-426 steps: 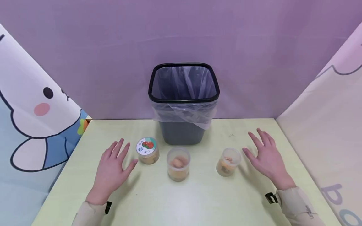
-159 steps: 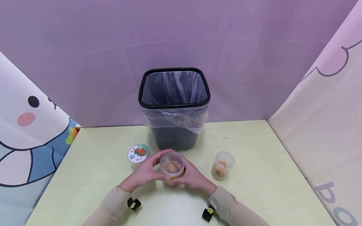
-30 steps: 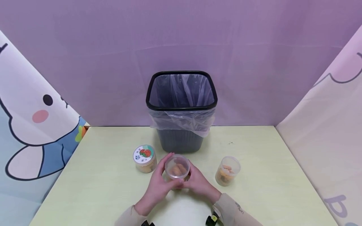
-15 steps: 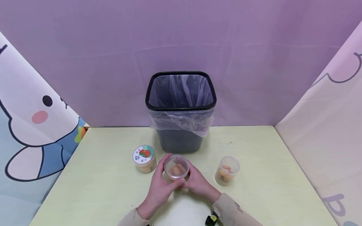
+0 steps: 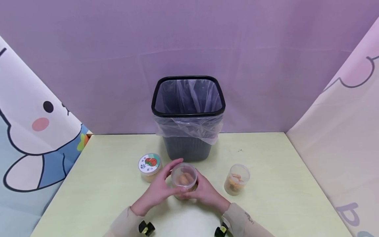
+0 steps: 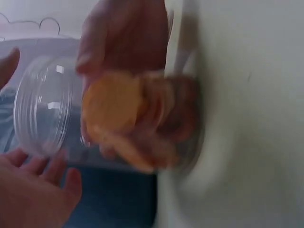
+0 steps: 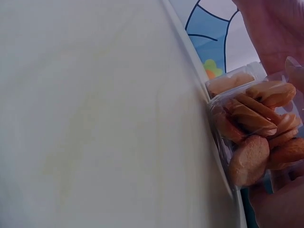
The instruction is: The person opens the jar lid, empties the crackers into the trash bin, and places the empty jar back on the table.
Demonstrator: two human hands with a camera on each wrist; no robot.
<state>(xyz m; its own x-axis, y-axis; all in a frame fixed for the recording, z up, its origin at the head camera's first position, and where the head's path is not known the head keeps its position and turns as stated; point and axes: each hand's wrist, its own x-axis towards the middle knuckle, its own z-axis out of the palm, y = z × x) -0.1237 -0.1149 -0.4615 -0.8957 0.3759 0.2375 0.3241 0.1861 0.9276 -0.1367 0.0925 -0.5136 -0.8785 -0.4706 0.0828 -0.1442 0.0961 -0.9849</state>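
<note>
Purple cloth fills the whole stretch behind the bin, and out in front of it runs the pale tabletop! The bin stands upright, translucent liner draped over its rim. And here come the hands, right in front of the bin: the right hand has its grip clamped round the side of a clear jar, while the left hand frames the jar's top, fingers spread, thumb apart from it. Ahead of the bin and left sits a tomato-labelled jar; ahead and right, another clear jar. Smallest of all, brown biscuit-like pieces crowd the held jar!
</note>
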